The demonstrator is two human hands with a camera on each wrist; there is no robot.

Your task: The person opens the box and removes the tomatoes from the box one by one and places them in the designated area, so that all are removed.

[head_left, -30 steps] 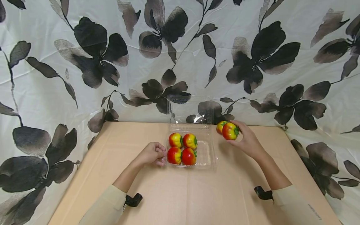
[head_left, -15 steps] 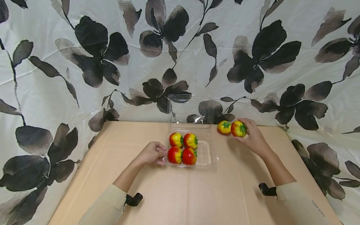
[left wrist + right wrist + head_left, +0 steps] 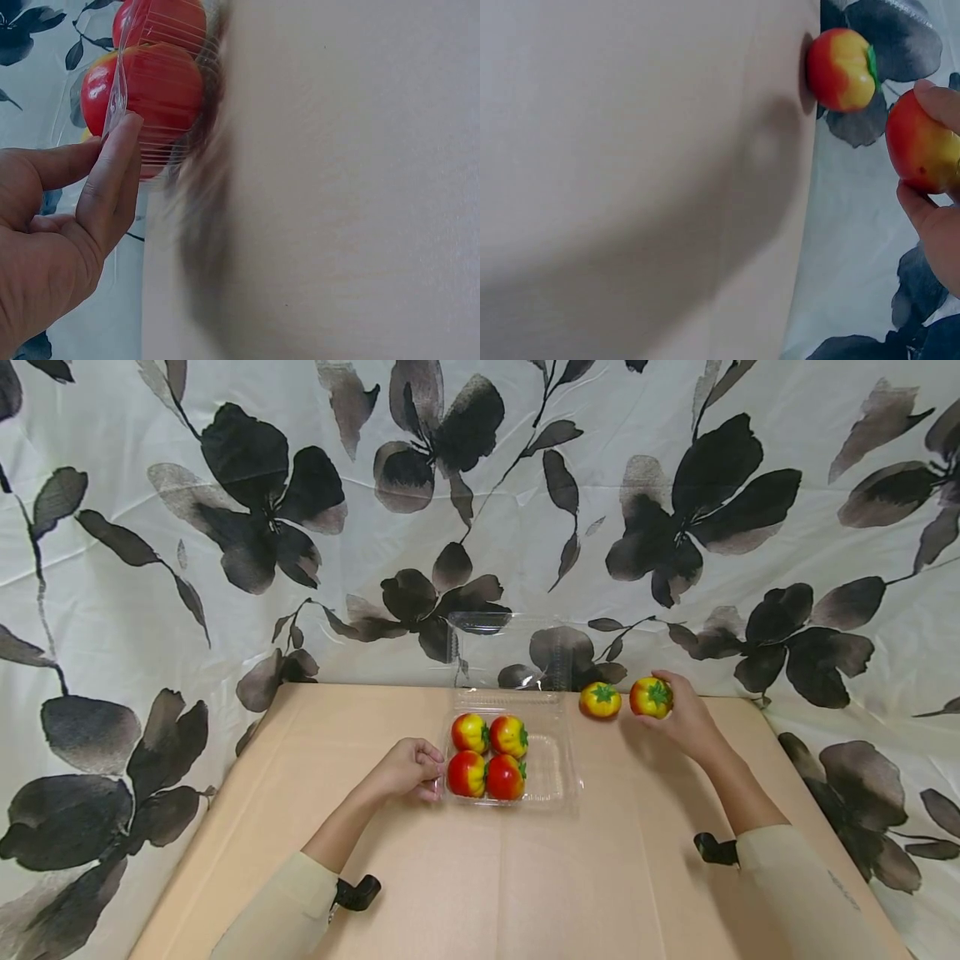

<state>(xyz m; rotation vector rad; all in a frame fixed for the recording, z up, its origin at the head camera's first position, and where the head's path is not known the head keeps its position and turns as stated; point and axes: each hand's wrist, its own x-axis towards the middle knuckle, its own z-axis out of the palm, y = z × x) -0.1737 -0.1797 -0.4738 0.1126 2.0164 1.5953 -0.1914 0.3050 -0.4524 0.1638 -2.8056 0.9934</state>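
My right hand [image 3: 690,720] holds a round red-and-yellow fruit [image 3: 651,697] with a green leafy top between thumb and fingers. The right wrist view shows this fruit [image 3: 922,146] raised off the board, its shadow cast on the cardboard. A matching fruit [image 3: 600,701] rests on the board just left of it. My left hand [image 3: 408,768] pinches the left rim of a clear plastic clamshell container [image 3: 551,768], whose lid stands open at the back. Several like fruits [image 3: 467,774] fill the container's left part; in the left wrist view, red fruit [image 3: 161,94] shows through its ribbed wall.
A tan cardboard sheet [image 3: 480,877] covers the work surface. Behind it hangs a white cloth [image 3: 555,568] with dark flower prints, close to the board's back edge. A black wrist camera mount [image 3: 357,893] projects from the left sleeve, another [image 3: 716,849] from the right.
My right hand has moved right with its fruit, away from the fruit on the board, which now shows whole. The held fruit's green top has turned more toward the head view. My left hand stays put.
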